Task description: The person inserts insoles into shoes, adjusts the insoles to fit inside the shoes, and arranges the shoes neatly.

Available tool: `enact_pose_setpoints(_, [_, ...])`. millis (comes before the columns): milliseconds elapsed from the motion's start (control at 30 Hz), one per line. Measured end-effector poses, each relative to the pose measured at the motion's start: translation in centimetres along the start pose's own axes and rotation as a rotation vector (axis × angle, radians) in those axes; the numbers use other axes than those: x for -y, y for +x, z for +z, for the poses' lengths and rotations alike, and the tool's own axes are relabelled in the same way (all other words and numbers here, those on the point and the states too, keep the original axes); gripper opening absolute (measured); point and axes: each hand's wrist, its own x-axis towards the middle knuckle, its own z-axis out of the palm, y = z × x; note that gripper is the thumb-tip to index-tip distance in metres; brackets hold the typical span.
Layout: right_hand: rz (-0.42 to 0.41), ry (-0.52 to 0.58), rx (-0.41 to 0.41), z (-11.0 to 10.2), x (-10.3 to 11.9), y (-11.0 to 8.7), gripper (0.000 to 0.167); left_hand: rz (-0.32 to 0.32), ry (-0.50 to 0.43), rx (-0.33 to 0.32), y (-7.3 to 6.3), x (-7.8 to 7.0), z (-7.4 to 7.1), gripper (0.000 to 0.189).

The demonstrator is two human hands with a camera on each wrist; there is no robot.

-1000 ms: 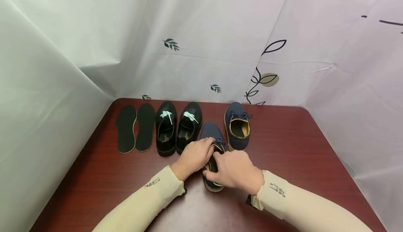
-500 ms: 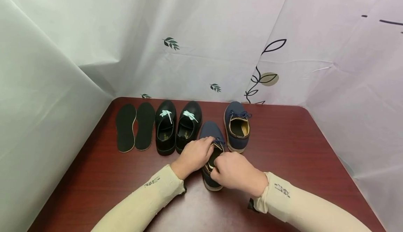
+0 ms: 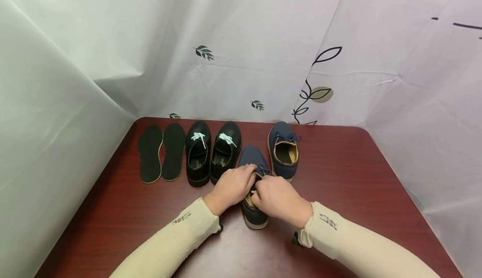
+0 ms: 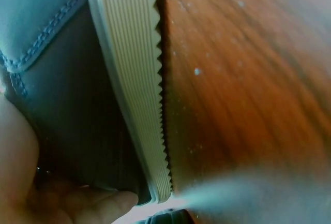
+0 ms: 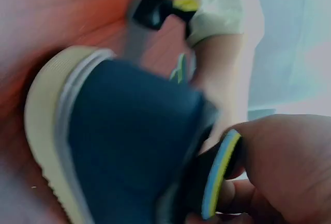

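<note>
A navy blue lace-up shoe (image 3: 254, 156) stands on the table, toe pointing away, its pale ridged sole (image 4: 132, 79) flat on the wood. My left hand (image 3: 231, 188) grips its left side near the opening; in the left wrist view, fingers lie along the dark upper (image 4: 77, 115). Over the opening, my right hand (image 3: 278, 198) has curled fingers. In the right wrist view that hand (image 5: 289, 167) pinches an insole (image 5: 221, 175) with a blue and yellow edge, behind the shoe's heel (image 5: 129, 136). The insole's front part is hidden inside the shoe.
The matching navy shoe (image 3: 284, 150) stands to the right, farther back. Two black shoes (image 3: 198, 152) with pale green laces are on the left. Beside them lie two dark insoles (image 3: 150, 154). A white patterned curtain (image 3: 241, 60) surrounds the reddish-brown table (image 3: 361, 177).
My right hand's spread thumb and fingers have closed together. It drew back slightly, then moved forward along the opening toward the toe. My left hand and the shoe have stayed put.
</note>
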Motion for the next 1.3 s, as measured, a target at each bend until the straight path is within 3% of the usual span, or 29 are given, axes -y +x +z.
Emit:
enact_pose_setpoints(167, [0.010, -0.029, -0.033, 0.9, 0.0, 0.2, 0.036, -0.005, -0.030, 0.004, -0.1, 0.0, 0.0, 0.031])
enact_pose_setpoints(367, [-0.003, -0.092, -0.103, 1.5, 0.6, -0.2, 0.026, 0.008, -0.003, -0.018, 0.0, 0.0, 0.1, 0.030])
enact_pose_setpoints(533, [0.034, -0.076, -0.015, 1.0, 0.9, -1.0, 0.031, -0.005, 0.001, 0.007, 0.1, -0.1, 0.2, 0.032])
enact_pose_setpoints(667, [-0.004, -0.021, 0.089, -0.2, 0.6, -1.5, 0.034, -0.025, 0.003, 0.027, 0.1, -0.1, 0.2, 0.033])
enact_pose_setpoints(833, [-0.068, 0.108, 0.253, -1.9, -0.6, -1.8, 0.021, -0.040, -0.001, 0.045, 0.2, 0.0, 0.3, 0.034])
enact_pose_setpoints(900, [-0.068, 0.154, 0.282, -2.1, -1.1, -1.7, 0.020, -0.041, -0.002, 0.048, 0.2, 0.0, 0.4, 0.034])
enact_pose_setpoints(1100, [0.002, 0.237, 0.234, -1.3, -1.2, -1.5, 0.017, -0.038, 0.015, 0.052, 0.0, 0.2, 0.4, 0.033])
enact_pose_setpoints(1300, [-0.021, 0.121, 0.206, -0.6, -0.9, -1.3, 0.010, -0.033, 0.013, 0.050, 0.1, 0.0, 0.4, 0.033])
